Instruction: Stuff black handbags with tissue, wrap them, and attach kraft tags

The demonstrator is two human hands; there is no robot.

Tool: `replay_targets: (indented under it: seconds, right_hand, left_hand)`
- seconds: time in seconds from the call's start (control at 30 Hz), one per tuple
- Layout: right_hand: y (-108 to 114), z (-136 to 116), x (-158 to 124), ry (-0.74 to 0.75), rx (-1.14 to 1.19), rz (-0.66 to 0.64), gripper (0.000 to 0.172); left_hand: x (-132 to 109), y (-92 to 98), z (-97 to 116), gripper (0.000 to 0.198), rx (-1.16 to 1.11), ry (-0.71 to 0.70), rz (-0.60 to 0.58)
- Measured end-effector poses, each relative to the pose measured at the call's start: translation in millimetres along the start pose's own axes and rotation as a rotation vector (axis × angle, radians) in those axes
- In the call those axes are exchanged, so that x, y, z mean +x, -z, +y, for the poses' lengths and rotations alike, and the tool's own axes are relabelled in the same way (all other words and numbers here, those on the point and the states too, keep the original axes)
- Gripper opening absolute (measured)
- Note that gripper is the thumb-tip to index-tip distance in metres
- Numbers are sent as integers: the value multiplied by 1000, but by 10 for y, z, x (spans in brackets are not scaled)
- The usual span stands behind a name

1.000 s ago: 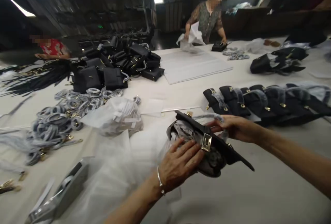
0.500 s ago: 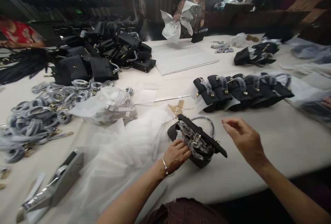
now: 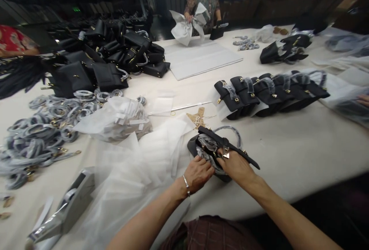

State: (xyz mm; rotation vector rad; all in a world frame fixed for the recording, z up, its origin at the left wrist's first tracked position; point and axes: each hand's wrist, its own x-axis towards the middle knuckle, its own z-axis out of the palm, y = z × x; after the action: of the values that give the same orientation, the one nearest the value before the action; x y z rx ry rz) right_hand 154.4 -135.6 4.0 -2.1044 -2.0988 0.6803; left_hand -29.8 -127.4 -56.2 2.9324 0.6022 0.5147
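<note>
A small black handbag (image 3: pixel 192 147) stands on the table in front of me, its flap raised and grey wrapping stuffed in its mouth. My left hand (image 3: pixel 198 173) is closed on the near rim, thumb and fingers pressed at the opening. My right hand (image 3: pixel 236 165) reaches in under the flap beside the gold clasp (image 3: pixel 226 153); its fingers are curled and their tips are hidden inside the bag's mouth. The wrapped handle (image 3: pixel 236 132) arches up behind the flap.
A row of black handbags (image 3: pixel 271 94) lies beyond my right hand. To the left are white tissue sheets (image 3: pixel 135 165), a plastic bag (image 3: pixel 115 117), wrapped straps (image 3: pixel 37 134), a tape dispenser (image 3: pixel 77 194) and piled bags (image 3: pixel 112 55). A co-worker (image 3: pixel 203 5) holds white paper across the table.
My right hand has moved left and down from the air beside the handbag into its opening. The left hand stays on the rim. The camera view has shifted slightly.
</note>
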Motion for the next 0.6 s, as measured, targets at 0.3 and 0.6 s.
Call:
replay_targets:
  seconds: [0.3, 0.6]
  right_hand:
    - [-261, -18, 225, -94, -64, 42, 31]
    - [-287, 199, 139, 46, 179, -95, 21]
  left_hand:
    - [41, 23, 5, 18, -2, -38, 4]
    - [50, -23, 99, 20, -90, -54, 6]
